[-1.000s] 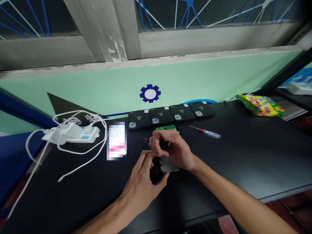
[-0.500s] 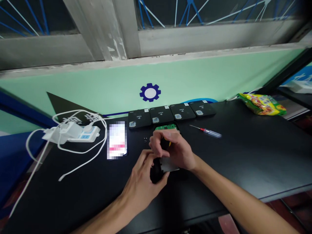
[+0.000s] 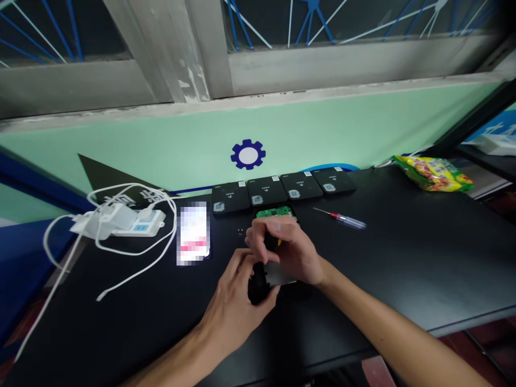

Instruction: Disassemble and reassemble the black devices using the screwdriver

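My left hand [image 3: 236, 303] is closed around the near left side of a dark opened device casing [image 3: 258, 285], thumb at its front edge. Inside it a flat silver metal plate [image 3: 281, 275] shows. Held in my right hand [image 3: 288, 244], fingers curled, is a screwdriver with a black-and-yellow handle [image 3: 279, 242]; its tip is hidden behind my hand. Just beyond the fingers a green circuit board [image 3: 278, 212] sits in a black frame. Several tiny screws [image 3: 241, 233] lie on the table left of my right hand.
Several black boxes [image 3: 264, 192] line the wall. A clear-handled screwdriver [image 3: 349, 221] lies to the right, a snack bag [image 3: 437, 173] at the far right. On the left are a lit phone [image 3: 193, 234], a power strip [image 3: 149, 222] and a loose white cable [image 3: 133, 277].
My right hand has turned very slightly around the screwdriver, staying in the same spot. My left hand and the casing look unchanged.
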